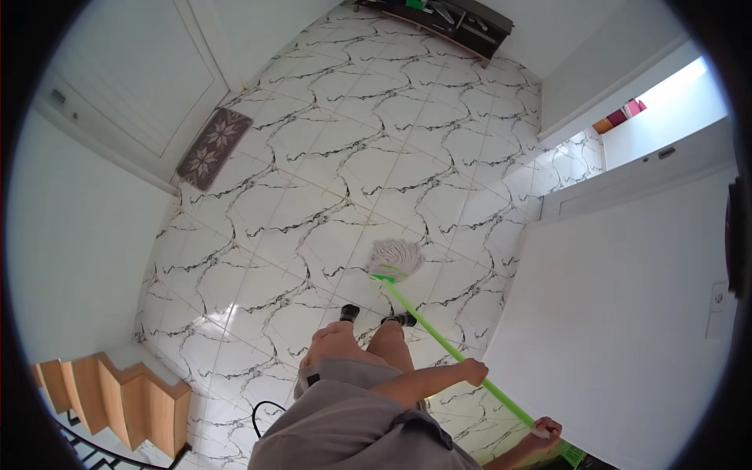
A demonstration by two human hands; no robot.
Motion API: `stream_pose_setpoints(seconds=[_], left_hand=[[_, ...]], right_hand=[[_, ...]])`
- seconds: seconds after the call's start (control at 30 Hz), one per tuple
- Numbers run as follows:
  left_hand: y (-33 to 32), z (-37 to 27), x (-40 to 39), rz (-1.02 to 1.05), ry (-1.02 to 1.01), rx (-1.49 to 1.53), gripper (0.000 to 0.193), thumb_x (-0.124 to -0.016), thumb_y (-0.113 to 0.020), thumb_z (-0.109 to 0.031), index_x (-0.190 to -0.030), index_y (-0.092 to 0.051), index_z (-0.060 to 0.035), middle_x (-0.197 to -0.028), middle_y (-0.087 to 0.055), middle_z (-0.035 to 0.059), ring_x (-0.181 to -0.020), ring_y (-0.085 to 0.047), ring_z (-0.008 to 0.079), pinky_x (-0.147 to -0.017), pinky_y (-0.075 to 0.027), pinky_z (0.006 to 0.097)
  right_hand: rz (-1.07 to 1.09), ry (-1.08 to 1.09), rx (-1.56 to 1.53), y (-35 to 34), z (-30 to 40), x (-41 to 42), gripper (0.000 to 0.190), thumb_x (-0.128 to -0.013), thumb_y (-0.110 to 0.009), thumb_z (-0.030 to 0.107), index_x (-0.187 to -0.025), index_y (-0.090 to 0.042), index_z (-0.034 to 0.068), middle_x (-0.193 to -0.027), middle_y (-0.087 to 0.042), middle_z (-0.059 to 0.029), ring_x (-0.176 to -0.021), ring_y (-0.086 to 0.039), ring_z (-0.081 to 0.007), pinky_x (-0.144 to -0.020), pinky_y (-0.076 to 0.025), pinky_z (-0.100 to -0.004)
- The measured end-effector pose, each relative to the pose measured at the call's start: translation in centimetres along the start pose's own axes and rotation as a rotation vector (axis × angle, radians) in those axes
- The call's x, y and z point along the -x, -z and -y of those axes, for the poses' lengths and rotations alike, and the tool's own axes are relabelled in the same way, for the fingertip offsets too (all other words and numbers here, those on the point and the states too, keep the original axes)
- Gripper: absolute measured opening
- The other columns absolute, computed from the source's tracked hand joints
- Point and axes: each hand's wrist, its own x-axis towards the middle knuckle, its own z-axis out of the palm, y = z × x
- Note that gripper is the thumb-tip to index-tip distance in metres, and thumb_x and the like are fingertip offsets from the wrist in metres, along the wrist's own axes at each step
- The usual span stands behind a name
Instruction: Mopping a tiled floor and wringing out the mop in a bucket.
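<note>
A string mop with a pale grey head [396, 258] lies against the marble-patterned tile floor [329, 194], just ahead of my feet. Its bright green handle [435, 335] slants down to the lower right. My left hand [473, 372] reaches across my body and is closed around the middle part of the handle. Farther up the handle, near its upper end, my right hand [546, 432] grips it at the lower right. The mop strands are spread out to the front and right of the green connector [383, 278].
A patterned doormat [215, 148] lies by the door [135, 70] at upper left. Wooden stairs [135, 399] stand at lower left. A low dark cabinet [446, 23] is at the top. On the right are a white wall [587, 305] and a doorway. Something green [571, 453] sits behind my right hand.
</note>
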Motion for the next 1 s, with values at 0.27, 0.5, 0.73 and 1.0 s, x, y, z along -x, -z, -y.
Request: stream_pose_setpoints(seconds=[0.27,0.5,0.73,1.0], left_hand=[[6.5,14.1,10.8,-0.298,0.324,-0.203,0.016,-0.063,-0.05,-0.021,-0.069,-0.058,-0.0093,-0.069,-0.058,0.0095,-0.066,-0.057,0.026,-0.056,-0.044,0.04],[11.6,25.1,27.7,-0.89,0.61,-0.402,0.017,-0.059,-0.059,-0.023,-0.068,-0.052,-0.0115,-0.067,-0.05,0.0058,-0.071,-0.052,0.0236,-0.062,-0.043,0.0364],[9.3,26.5,29.5,-0.898,0.897,-0.362,0.017,-0.055,-0.062,-0.019,-0.067,-0.05,-0.0141,-0.078,-0.047,0.0024,-0.087,-0.046,0.019,-0.064,-0.042,0.0389],[12.2,19.3,16.3,-0.986,0.913,-0.117,0.021,-0.057,-0.061,-0.024,-0.075,-0.054,-0.0139,-0.076,-0.053,0.0033,-0.083,-0.05,0.0221,-0.066,-0.041,0.041]], right_hand=[[0.236,-0.184,-0.068,-12.5,-11.1,1.7,0.03,-0.068,-0.038,0.028,-0.063,-0.046,0.0,-0.061,-0.049,-0.0126,-0.061,-0.048,-0.0213,-0.064,-0.039,-0.0326],[1.125,-0.254,-0.023,-28.8,-14.6,8.8,0.012,-0.06,-0.045,0.005,-0.062,-0.054,-0.004,-0.078,-0.054,-0.0154,-0.081,-0.05,-0.0242,-0.073,-0.04,-0.0314],[1.159,-0.251,-0.107,-30.0,-14.8,12.2,0.012,-0.062,-0.041,0.003,-0.062,-0.051,-0.004,-0.078,-0.053,-0.0156,-0.08,-0.049,-0.0236,-0.072,-0.038,-0.0314],[1.03,-0.272,-0.15,-28.6,-11.9,-2.8,0.023,-0.064,-0.041,0.02,-0.057,-0.047,0.0,-0.061,-0.051,-0.0156,-0.067,-0.05,-0.0257,-0.07,-0.038,-0.0361]])
